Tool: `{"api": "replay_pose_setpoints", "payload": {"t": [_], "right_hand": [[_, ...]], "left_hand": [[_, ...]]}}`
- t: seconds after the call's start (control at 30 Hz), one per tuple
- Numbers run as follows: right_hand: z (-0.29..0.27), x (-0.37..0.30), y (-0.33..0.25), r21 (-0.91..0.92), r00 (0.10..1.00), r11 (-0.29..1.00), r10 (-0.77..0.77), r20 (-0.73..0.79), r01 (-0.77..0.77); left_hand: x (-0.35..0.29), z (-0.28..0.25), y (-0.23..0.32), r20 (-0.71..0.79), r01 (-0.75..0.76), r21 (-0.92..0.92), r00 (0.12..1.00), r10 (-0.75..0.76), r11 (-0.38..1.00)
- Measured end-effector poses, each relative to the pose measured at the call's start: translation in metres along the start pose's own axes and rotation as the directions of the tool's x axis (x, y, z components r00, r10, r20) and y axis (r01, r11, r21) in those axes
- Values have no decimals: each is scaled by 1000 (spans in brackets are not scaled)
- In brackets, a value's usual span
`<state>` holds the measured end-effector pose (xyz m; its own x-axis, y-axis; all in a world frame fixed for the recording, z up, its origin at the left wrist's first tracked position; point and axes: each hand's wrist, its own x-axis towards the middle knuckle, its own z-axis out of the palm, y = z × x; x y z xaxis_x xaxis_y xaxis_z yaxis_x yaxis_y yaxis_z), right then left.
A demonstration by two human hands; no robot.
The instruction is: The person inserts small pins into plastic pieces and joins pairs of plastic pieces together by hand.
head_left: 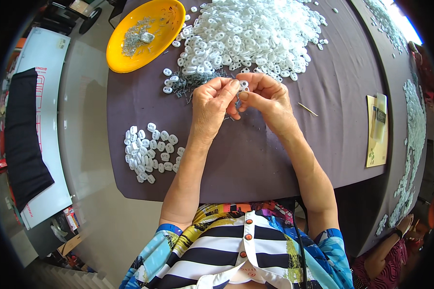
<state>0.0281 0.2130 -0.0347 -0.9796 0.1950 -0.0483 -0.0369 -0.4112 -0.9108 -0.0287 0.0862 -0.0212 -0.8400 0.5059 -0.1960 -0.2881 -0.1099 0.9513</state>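
Over the middle of the table, both hands meet around a small white oval plastic piece (244, 85) with two round holes. The thumb and fingers of my right hand (270, 100) pinch it from the right. My left hand (213, 101) is closed too, its thumb tip and forefinger at the piece's left edge. Something small and grey-blue shows below the piece between the fingers; its kind is unclear. Just behind my left hand lies a heap of small grey metal parts (188, 83). Beyond both hands spreads a large pile of white two-holed pieces (255, 36).
A yellow oval dish (118, 60) with thin silvery pins stands at the far left. Closed white oval pieces (144, 154) lie front left. A thin stick (307, 109) and a tan card packet (375, 156) are at the right. Another person's hand (404, 224) shows far right.
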Motion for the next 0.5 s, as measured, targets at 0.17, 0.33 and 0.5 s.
{"api": "replay_pose_setpoints", "payload": {"t": [0.17, 0.33, 0.5], "right_hand": [[0, 0, 2, 35, 1000, 999, -4, -3, 4], [1, 1, 4, 29, 1000, 1000, -2, -14, 3], [3, 1, 5, 31, 1000, 999, 16, -11, -15]], "left_hand": [[0, 2, -1, -28, 4, -72, 1000, -6, 997], [1, 0, -2, -10, 8, -62, 1000, -9, 998], [2, -3, -2, -23, 10, -51, 1000, -11, 999]]}}
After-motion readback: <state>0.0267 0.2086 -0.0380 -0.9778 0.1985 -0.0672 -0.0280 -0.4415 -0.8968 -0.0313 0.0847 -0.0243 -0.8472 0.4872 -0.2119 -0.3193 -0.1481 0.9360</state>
